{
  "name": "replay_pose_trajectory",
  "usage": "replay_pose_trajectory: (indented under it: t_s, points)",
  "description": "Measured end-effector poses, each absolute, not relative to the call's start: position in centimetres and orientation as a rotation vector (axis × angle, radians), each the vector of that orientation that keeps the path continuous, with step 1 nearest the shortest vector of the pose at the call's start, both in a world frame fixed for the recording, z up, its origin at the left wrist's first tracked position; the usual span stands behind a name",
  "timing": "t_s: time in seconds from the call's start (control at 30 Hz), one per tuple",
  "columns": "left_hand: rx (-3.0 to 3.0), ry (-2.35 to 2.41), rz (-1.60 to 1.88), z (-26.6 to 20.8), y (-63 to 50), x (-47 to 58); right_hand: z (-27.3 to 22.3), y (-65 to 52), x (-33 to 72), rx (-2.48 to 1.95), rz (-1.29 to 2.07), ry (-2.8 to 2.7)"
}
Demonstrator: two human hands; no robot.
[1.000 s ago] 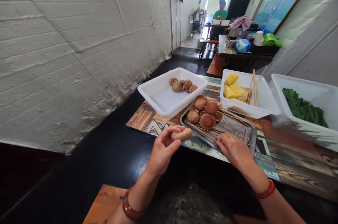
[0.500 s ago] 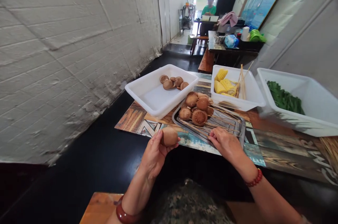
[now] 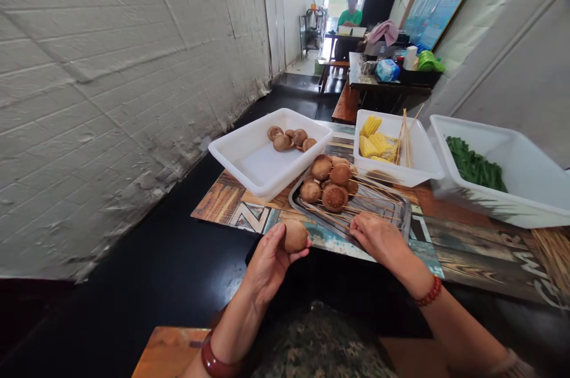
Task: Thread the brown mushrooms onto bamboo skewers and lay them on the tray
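My left hand [image 3: 269,259] is closed around a brown mushroom [image 3: 294,236], held in the air just off the table's near edge. At the front right of a metal tray [image 3: 406,225], my right hand [image 3: 378,238] is pinched on what looks like the end of a bamboo skewer; the fingers partly hide it. In the tray lie several skewered mushrooms [image 3: 335,197] in a heap, their bamboo sticks [image 3: 378,191] pointing right. Behind it, a white tub [image 3: 243,171] holds several loose mushrooms [image 3: 281,142].
A white bin [image 3: 423,171] with corn pieces [image 3: 376,143] and sticks stands behind the tray. Right of it is a bin [image 3: 494,206] of green leaves [image 3: 476,164]. More sticks [image 3: 554,253] lie at the table's right. A person in green [image 3: 350,17] sits far back.
My left hand has moved slightly right with the mushroom, closer to my right hand. The right hand stays at the tray's near side. The view has shifted a little.
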State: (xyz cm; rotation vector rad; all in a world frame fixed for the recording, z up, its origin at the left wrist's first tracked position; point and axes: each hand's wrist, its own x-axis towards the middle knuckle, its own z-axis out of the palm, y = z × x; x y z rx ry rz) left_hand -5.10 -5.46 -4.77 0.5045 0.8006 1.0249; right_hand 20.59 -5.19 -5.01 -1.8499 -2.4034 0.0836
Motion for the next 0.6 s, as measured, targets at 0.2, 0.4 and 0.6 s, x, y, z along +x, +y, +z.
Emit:
replay_pose_trajectory:
  t_s: [0.2,0.4,0.6]
  points:
    - [0.501,0.822,0.995,-4.6,-5.3,-4.8,-4.5,-4.6,20.2,-1.838,0.006,-2.471]
    - [0.475,0.857,0.996,-4.7,-5.4,-4.7,-5.2,-5.0,20.4,-1.776,-0.085,-2.469]
    - [0.473,0.873,0.986,-5.0,-5.2,-4.4,-6.3,-5.5,21.3,-1.745,-0.081,-2.381]
